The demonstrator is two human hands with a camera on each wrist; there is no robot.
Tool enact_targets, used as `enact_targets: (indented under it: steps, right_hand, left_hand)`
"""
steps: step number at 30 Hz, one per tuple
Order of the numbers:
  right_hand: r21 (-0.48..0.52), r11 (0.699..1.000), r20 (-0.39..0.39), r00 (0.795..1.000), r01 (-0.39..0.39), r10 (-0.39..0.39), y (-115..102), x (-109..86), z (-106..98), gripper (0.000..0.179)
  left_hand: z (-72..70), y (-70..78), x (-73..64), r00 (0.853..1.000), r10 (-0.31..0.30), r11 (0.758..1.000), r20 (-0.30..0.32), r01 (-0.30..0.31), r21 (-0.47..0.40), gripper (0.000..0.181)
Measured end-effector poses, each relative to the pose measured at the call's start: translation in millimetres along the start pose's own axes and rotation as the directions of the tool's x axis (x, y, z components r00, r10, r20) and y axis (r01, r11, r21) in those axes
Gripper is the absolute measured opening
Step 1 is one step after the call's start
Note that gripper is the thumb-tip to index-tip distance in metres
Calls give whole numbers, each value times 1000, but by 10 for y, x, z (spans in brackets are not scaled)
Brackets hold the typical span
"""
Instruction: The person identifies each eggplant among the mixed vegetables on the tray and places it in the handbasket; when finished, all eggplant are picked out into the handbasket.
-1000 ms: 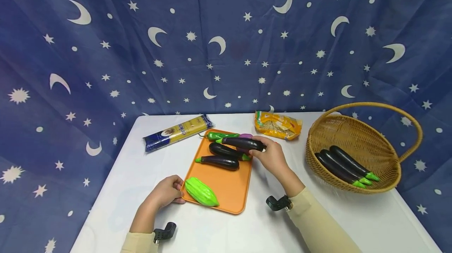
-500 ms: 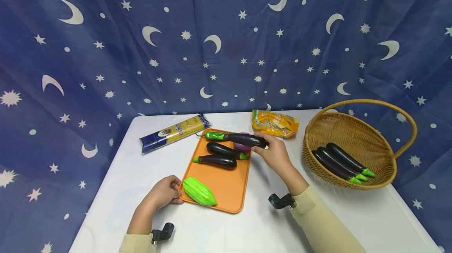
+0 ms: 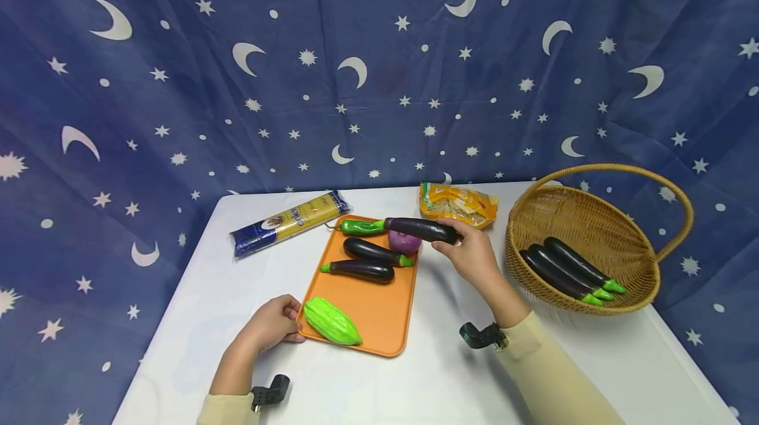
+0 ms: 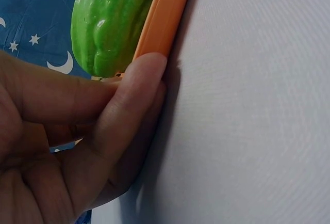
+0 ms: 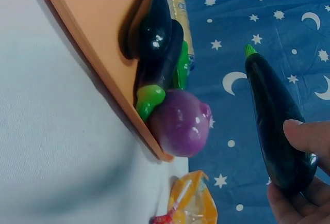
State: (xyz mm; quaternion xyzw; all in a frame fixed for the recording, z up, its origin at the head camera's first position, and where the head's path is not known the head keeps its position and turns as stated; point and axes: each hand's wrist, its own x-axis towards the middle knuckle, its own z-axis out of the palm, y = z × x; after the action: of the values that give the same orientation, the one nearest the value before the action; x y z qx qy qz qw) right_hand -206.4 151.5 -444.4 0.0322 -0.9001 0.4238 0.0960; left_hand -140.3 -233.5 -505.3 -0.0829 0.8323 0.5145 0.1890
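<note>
In the head view my right hand (image 3: 473, 255) grips an eggplant (image 3: 418, 229) by its rounded end, green stem pointing left. The right wrist view shows this eggplant (image 5: 273, 115) raised clear of the orange tray (image 5: 77, 30). At the near left, my left hand (image 3: 268, 327) pinches the corner of that tray (image 3: 382, 313) between thumb and fingers, beside a bright green bitter melon (image 3: 332, 321). Two more eggplants lie on the tray, one (image 3: 372, 250) behind the other (image 3: 360, 271). A purple onion (image 3: 404, 242) and a green chili pepper (image 3: 358, 227) sit at its far end.
A wicker basket (image 3: 578, 211) with a tall handle stands at the right, several eggplants (image 3: 566, 273) inside. Behind the tray lie a blue-and-yellow pasta pack (image 3: 290, 222) and an orange food bag (image 3: 458, 205). A starry blue curtain (image 3: 379, 135) hangs beyond the white table (image 3: 196, 267).
My right hand has moved to the right with the eggplant, away from the other two, uncovering more of the purple onion. The left hand stays on the tray corner. The head view has shifted slightly.
</note>
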Motion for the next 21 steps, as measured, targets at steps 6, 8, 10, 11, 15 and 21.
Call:
enact_targets:
  steps: [6,8,10,11,15,21]
  right_hand:
    - [-14,1000,-22,1000,-5,5,19,-16,-102,49]
    - [-7,1000,-28,1000,-11,10,30,-23,-148,50]
    - [3,1000,-32,999,-18,18,38,-29,-195,50]
    - [7,1000,-33,999,-20,20,43,-30,-218,50]
    - [16,999,-29,999,-38,39,44,-39,-309,50]
    - [39,997,-22,998,-61,62,49,-49,-418,51]
  left_hand:
    - [0,-4,-1,1000,-4,1000,-4,4,4,31]
    - [-1,4,2,1000,-2,1000,-4,2,9,31]
    - [-1,13,1,1000,-4,1000,-5,4,10,31]
    - [-2,17,2,1000,-1,1000,-1,1,16,31]
    - [3,29,4,1000,-4,1000,0,4,28,31]
    - [17,45,-10,1000,-9,999,1,9,37,31]
